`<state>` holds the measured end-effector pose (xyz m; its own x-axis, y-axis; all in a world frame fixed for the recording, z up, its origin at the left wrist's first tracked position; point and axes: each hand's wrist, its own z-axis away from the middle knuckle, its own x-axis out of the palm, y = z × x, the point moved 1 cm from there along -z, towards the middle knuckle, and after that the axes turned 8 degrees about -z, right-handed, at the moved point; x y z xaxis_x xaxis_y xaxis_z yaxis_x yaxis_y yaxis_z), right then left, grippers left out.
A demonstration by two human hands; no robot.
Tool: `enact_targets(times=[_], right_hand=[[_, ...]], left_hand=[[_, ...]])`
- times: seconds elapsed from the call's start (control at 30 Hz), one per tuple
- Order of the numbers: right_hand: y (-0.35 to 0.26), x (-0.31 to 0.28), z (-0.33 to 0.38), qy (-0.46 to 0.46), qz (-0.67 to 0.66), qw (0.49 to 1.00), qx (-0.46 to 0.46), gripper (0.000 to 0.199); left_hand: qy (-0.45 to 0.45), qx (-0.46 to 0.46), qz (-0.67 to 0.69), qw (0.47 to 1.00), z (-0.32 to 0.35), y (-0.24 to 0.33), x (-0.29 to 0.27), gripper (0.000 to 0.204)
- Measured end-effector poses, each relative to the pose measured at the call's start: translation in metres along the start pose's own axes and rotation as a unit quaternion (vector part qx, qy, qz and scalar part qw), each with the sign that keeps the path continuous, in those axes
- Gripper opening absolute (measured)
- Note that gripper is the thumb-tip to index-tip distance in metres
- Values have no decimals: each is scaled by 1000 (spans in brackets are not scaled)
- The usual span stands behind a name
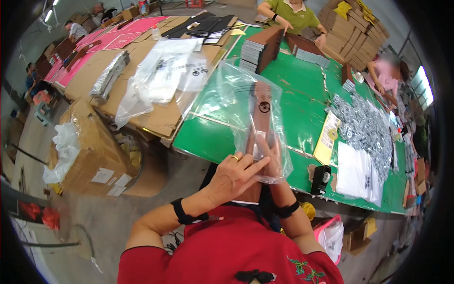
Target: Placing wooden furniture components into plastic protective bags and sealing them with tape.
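I hold a long flat brown piece (261,113) inside a clear plastic bag (234,94), upright above the green table's near edge. My left hand (234,176), with a gold ring, presses its fingers across the bag's lower end. My right hand (270,156) is mostly hidden behind the bag and grips its bottom from the other side. Both wrists wear black bands.
The green table (302,109) carries stacks of brown flat pieces (257,47), a heap of small silvery packets (364,125), white bags (354,173), a yellow sheet and a black tape dispenser (320,179). Cardboard with loose clear bags (161,80) lies left. People work at the far side.
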<state>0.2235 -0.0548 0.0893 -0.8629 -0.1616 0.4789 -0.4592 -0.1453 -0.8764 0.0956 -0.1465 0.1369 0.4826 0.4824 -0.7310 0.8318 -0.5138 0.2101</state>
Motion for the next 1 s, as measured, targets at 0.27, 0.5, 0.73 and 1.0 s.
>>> enact_targets(times=[0.27,0.5,0.73,1.0], right_hand=[[-2,-24,-8,-95,295,922,-233,50],[-13,4,-20,90,45,990,-96,49],[-1,4,-43,128,-68,982,-121,46],[-25,17,-38,106,-79,981,-139,49]], left_hand=[[-80,52,92,991,16,19,-11,39],[-24,-25,-2,999,43,-14,-16,48],[-124,-231,256,930,80,-5,-19,39],[131,-319,318,883,26,-53,-15,69]])
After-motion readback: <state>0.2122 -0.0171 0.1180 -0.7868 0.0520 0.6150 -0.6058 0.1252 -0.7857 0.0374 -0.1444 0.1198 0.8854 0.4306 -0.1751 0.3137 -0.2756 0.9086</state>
